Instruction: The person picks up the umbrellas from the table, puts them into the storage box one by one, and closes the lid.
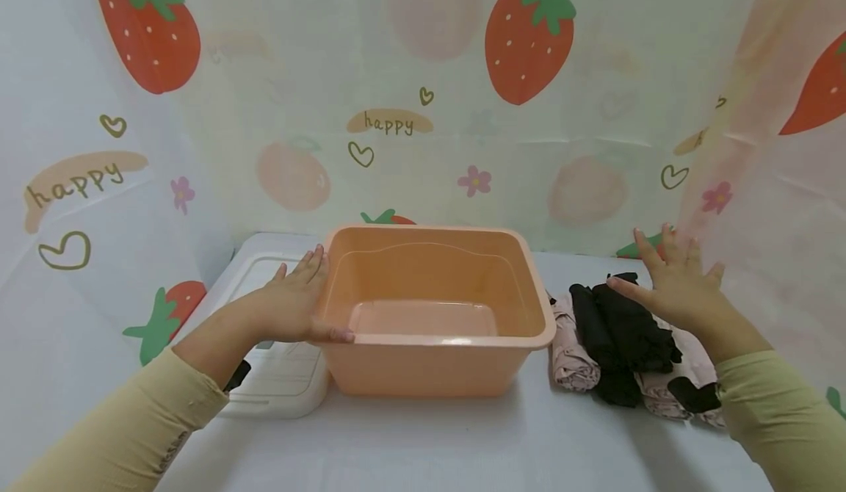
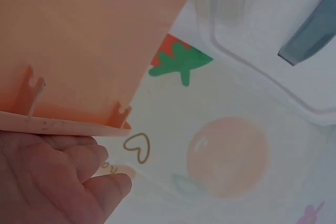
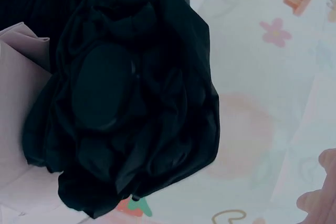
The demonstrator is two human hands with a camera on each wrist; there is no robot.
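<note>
A peach plastic basin (image 1: 423, 369) stands upright in the middle of the table, nothing inside it. My left hand (image 1: 291, 301) lies along its left rim with the fingers extended and the thumb at the front corner. In the left wrist view the fingers (image 2: 79, 153) are just under the basin's rim (image 2: 63, 126). To the right, my right hand (image 1: 684, 294) is spread wide over a pile of rolled clothes. Black rolls (image 1: 628, 323) lie on top of pale pink rolls (image 1: 573, 352). Up close in the right wrist view, a crumpled black bundle (image 3: 142, 93) fills much of the frame.
A white lid (image 1: 280, 385) with grey clasps lies flat left of the basin, partly behind the left forearm. A cloth backdrop (image 1: 423, 154) printed with strawberries and hearts stands behind and at both sides. The white table surface (image 1: 423, 448) extends in front.
</note>
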